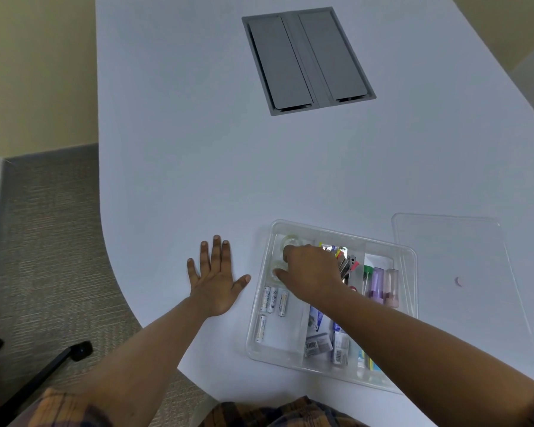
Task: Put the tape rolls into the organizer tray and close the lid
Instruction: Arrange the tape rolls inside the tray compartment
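A right hand (312, 272) reaches into the clear plastic organizer tray (412, 272), its grip setting clear tape rolls (290, 241) in the far-left compartment, while the left hand (216, 278) rests flat, fingers spread, beside the tray, likely bracing.

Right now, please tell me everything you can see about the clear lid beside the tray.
The lid is a clear, thin, plastic-looking rectangle with rounded corners and a raised rim. It lies flat on the white table, off the organizer tray and on its right side; their edges meet or overlap slightly. A small pinkish round spot shows in its middle area; whether it is on or under the lid I cannot tell. Neither hand touches it.
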Motion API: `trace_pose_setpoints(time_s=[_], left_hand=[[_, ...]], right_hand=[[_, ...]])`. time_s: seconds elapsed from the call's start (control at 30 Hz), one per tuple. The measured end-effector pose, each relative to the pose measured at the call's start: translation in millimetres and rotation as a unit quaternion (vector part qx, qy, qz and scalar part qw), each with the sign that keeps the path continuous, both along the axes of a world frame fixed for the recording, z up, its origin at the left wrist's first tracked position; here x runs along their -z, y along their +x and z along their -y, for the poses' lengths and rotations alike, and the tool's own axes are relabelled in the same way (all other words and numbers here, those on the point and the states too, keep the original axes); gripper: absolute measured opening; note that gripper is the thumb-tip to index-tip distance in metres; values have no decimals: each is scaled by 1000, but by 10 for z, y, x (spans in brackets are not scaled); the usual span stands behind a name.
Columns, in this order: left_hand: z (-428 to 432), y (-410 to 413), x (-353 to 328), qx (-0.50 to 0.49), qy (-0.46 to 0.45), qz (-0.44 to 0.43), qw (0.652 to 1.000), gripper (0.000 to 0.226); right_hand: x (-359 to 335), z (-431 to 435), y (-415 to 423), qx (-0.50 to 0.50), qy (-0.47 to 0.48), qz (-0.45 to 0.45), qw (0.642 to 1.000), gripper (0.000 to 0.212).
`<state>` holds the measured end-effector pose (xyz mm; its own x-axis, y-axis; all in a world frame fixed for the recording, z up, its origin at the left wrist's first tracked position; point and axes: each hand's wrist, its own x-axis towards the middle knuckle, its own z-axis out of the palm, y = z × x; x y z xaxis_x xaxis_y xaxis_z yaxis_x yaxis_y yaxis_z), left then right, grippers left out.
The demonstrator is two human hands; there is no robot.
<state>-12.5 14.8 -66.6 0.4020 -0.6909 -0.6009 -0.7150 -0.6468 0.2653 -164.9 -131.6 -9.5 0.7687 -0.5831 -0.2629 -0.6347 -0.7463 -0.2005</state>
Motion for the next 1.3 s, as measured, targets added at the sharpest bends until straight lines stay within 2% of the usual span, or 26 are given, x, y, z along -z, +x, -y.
trace_pose_setpoints(time_s=[0.2, 0.33, 0.5, 0.7, 1.03, 1.3], left_hand=[[-9, -2, 6, 0, -5, 4, 1000, 87], [-5, -7, 5, -3, -9, 3, 1000, 86], [-3, -9, -9, -4, -8, -3, 1000, 86], [-12, -8, -18, -1, -7, -5, 1000, 86], [-11, -4, 2, -1, -1, -1, 1000, 86], [-15, -7, 26, -2, -3, 6, 1000, 85]], right_hand=[[-1, -25, 32, 36, 15, -47, 998, 23], [-17, -23, 64, 51, 12, -58, 997, 24], [-31, 2, 80, 57, 16, -77, 995, 7], [-155, 240, -3, 55, -13, -56, 997, 24], [-128, 220, -120, -7, 0, -96, 995, 21], [-79, 182, -179, 7, 14, -97, 995, 20]])
